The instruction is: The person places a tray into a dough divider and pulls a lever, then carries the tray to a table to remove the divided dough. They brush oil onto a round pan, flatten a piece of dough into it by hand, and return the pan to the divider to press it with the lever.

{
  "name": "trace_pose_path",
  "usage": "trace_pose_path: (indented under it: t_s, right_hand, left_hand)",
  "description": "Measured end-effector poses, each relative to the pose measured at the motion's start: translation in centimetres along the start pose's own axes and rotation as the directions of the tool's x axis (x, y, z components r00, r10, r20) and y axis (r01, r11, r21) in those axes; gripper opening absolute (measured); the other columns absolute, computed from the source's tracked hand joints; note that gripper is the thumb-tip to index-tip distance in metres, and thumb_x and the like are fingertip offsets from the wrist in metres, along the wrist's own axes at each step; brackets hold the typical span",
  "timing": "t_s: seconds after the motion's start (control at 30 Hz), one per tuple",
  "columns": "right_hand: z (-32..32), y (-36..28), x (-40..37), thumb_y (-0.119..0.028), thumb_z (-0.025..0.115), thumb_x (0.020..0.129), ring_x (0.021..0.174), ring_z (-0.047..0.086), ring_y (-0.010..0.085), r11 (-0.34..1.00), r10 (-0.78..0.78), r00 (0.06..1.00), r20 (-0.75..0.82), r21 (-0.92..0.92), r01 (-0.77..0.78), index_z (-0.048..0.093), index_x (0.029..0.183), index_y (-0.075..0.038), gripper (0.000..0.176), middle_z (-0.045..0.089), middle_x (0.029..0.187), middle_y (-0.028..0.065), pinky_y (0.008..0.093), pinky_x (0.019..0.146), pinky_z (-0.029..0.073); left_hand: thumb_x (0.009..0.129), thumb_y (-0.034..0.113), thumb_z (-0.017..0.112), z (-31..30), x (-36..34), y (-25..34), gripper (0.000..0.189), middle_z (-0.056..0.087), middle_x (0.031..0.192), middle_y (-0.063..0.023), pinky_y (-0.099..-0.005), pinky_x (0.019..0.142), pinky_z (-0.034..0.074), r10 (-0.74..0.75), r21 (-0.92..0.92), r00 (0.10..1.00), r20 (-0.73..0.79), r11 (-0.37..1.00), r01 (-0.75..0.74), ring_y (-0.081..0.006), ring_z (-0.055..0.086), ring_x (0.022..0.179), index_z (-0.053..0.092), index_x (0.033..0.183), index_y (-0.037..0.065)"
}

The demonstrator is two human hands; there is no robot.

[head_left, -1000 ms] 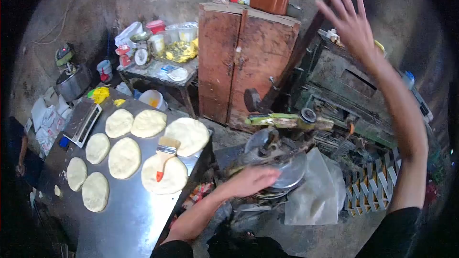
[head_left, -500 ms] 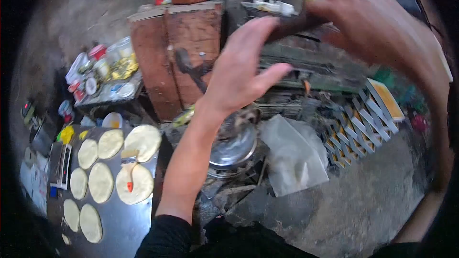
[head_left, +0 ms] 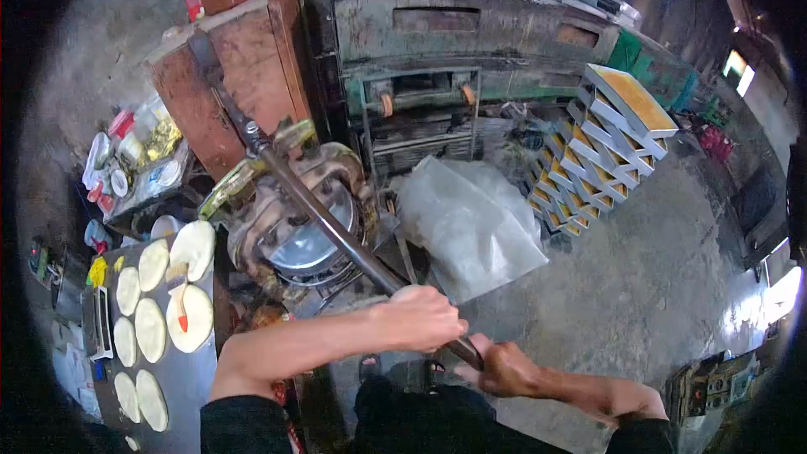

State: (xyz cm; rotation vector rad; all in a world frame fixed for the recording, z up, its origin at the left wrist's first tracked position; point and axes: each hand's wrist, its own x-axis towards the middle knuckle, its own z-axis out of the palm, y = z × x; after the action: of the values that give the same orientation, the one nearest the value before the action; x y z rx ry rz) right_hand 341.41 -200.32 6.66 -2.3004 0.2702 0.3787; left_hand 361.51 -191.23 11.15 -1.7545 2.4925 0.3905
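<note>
My left hand [head_left: 420, 317] and my right hand [head_left: 508, 369] are both closed around the near end of a long dark lever [head_left: 313, 203]. The lever runs up and left over a rusty press [head_left: 290, 202] that holds a round metal plate [head_left: 304, 245]. It now lies low, close to my body. To the left, a steel table [head_left: 195, 380] carries several flat rounds of dough [head_left: 151, 329]. On the largest round lies a brush [head_left: 178, 298] with an orange handle.
A clear plastic sheet [head_left: 472, 223] lies on the concrete floor right of the press. Stacked trays [head_left: 607, 133] lean by a large green oven [head_left: 471, 25]. A rusty cabinet [head_left: 227, 76] and a cluttered side table [head_left: 139, 168] stand at the back left.
Both hands went up to the raised lever, gripped it, and have pulled it down toward me. The camera has swung right and tilted.
</note>
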Motion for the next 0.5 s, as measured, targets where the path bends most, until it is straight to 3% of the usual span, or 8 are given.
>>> trace_pose_path:
  t_s: [0.17,0.23,0.27,0.33,0.4,0.43,0.47,0.5]
  right_hand:
    - [-4.5,-3.5,-1.5,-0.035,0.064,0.087,0.068,0.064,0.0443,0.990,-0.127,0.991,-0.033,0.062,0.128,0.040,0.114,-0.003,0.049,0.061,0.066,0.0215,0.0522,0.060,0.051]
    - [-0.8,0.0,0.6,-0.034,0.065,0.086,0.063,0.064,0.0407,0.985,-0.133,0.990,-0.053,-0.115,0.127,0.040,0.116,-0.003,0.050,0.062,0.066,0.0192,0.0497,0.056,0.051]
    - [3.9,5.2,2.3,-0.031,0.067,0.084,0.056,0.064,0.0366,0.939,-0.341,0.897,-0.282,-0.154,0.309,0.044,0.115,-0.002,0.048,0.062,0.066,0.0165,0.0461,0.049,0.050]
    - [2.2,4.7,1.5,-0.027,0.069,0.083,0.056,0.063,0.0374,0.938,-0.339,0.909,-0.241,-0.157,0.308,0.047,0.110,0.000,0.044,0.061,0.066,0.0168,0.0447,0.049,0.050]
    - [2.5,3.5,1.3,-0.021,0.071,0.080,0.057,0.063,0.0359,0.938,-0.242,0.962,-0.129,-0.287,0.197,0.051,0.101,0.000,0.036,0.062,0.070,0.0171,0.0409,0.047,0.050]
    - [1.7,2.6,1.3,-0.021,0.070,0.081,0.062,0.064,0.0348,0.981,-0.173,0.973,-0.154,-0.111,0.157,0.052,0.103,0.000,0.036,0.062,0.074,0.0183,0.0425,0.048,0.050]
    - [1.2,2.1,1.1,-0.022,0.069,0.082,0.063,0.065,0.0349,0.972,-0.189,0.966,-0.178,-0.173,0.159,0.050,0.108,0.001,0.040,0.062,0.074,0.0183,0.0432,0.050,0.051]
    - [0.9,1.4,0.7,-0.022,0.069,0.083,0.064,0.065,0.0350,0.963,-0.199,0.959,-0.201,-0.223,0.153,0.049,0.113,0.003,0.043,0.063,0.074,0.0183,0.0438,0.053,0.051]
  left_hand:
    - [0.076,0.013,0.059,-4.4,-2.0,1.4,0.015,0.067,0.066,-0.0126,-0.0406,0.054,0.055,-0.056,-0.071,0.992,0.114,0.995,0.064,-0.0265,0.069,0.064,0.065,0.087,0.003]
    - [0.077,0.013,0.058,-0.8,-0.3,0.8,0.016,0.068,0.069,-0.0109,-0.0399,0.053,0.055,-0.034,0.009,0.988,0.149,0.999,0.033,-0.0262,0.070,0.064,0.065,0.087,0.003]
    - [0.077,0.014,0.058,2.1,0.8,0.7,0.017,0.068,0.072,-0.0105,-0.0395,0.058,0.056,-0.027,-0.007,0.987,0.160,1.000,0.028,-0.0255,0.070,0.066,0.064,0.089,0.004]
    - [0.077,0.015,0.058,4.7,2.0,0.1,0.018,0.068,0.076,-0.0102,-0.0390,0.064,0.056,-0.034,-0.054,0.987,0.156,0.998,0.043,-0.0247,0.069,0.069,0.063,0.091,0.005]
    - [0.076,0.018,0.059,5.9,0.7,0.4,0.022,0.065,0.083,-0.0095,-0.0388,0.082,0.052,0.106,0.003,0.943,-0.315,0.994,-0.111,-0.0235,0.066,0.075,0.061,0.095,0.006]
    - [0.077,0.021,0.061,6.0,-0.2,-0.3,0.024,0.058,0.086,-0.0064,-0.0386,0.089,0.045,0.181,0.083,0.898,-0.400,0.984,-0.160,-0.0225,0.061,0.080,0.058,0.097,0.007]
    - [0.075,0.024,0.065,4.1,-2.1,-1.7,0.027,0.055,0.085,-0.0053,-0.0386,0.082,0.043,0.264,-0.032,0.704,-0.660,0.926,-0.377,-0.0228,0.057,0.084,0.058,0.094,0.008]
    - [0.072,0.026,0.067,0.1,-5.6,-3.5,0.030,0.051,0.085,-0.0062,-0.0407,0.080,0.043,0.103,-0.161,0.748,-0.655,0.949,-0.271,-0.0239,0.054,0.088,0.058,0.094,0.008]
